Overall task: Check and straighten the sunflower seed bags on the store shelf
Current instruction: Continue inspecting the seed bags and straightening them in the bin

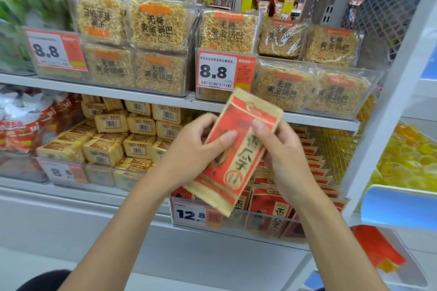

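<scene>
I hold one red-and-tan sunflower seed bag [238, 156] tilted in front of the shelf, its front facing me. My left hand [191, 149] grips its left edge, thumb across the front. My right hand [281, 153] pinches its right edge, with the thumb near the top. Below and behind it, a row of matching seed bags [272, 210] stands in a clear bin [236, 224] carrying a 12.8 price tag [191, 215]. More of these bags [314, 160] line up toward the back right.
Yellow boxed snacks [118, 139] fill the same shelf to the left. The shelf above holds clear packs of rice crackers [160, 28] with 8.8 tags [224, 73]. A white upright [387, 111] and a wire mesh panel [383, 14] close off the right.
</scene>
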